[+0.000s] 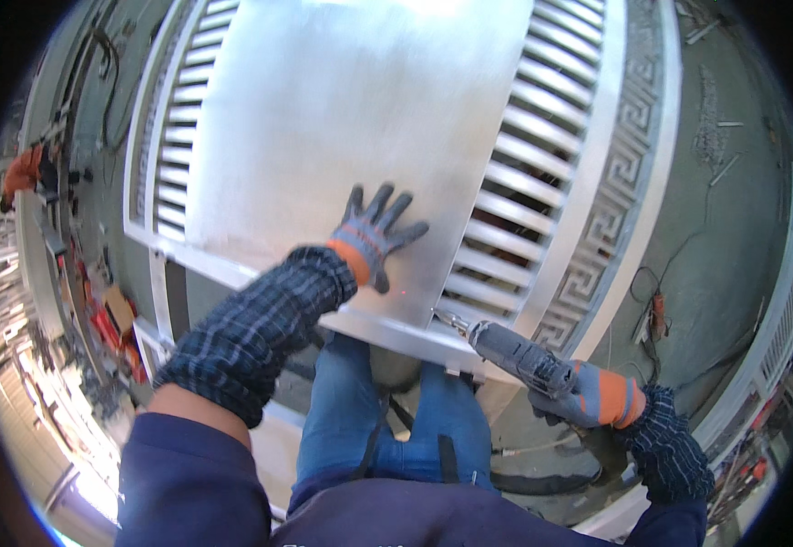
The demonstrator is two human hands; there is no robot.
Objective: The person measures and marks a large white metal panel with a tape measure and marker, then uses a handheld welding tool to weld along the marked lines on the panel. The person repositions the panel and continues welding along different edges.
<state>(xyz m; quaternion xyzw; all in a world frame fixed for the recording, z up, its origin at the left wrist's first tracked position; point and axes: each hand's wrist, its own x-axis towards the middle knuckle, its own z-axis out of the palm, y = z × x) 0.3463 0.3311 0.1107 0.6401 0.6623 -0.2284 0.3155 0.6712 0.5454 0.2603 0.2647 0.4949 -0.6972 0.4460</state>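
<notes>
My left hand point(369, 239), in a grey and orange work glove, lies with fingers spread on a smooth metal sheet point(355, 123). In my gloved right hand point(591, 396) is a power drill point(523, 355), pointing up and left. Its bit point(441, 313) ends at the sheet's lower right corner, by the near rail point(396, 335); whether it touches cannot be told. The sheet lies over a pale metal gate panel, between two rows of slats point(533, 198). A Greek-key strip point(608, 212) runs along the right side. A small red light dot shows on the sheet.
An orange corded tool point(657, 311) rests on the floor at right, its cable trailing. Another slatted frame point(772, 366) stands at the far right. Far left, a person in orange point(24, 171) bends over. A cardboard box point(119, 311) sits among red items at left.
</notes>
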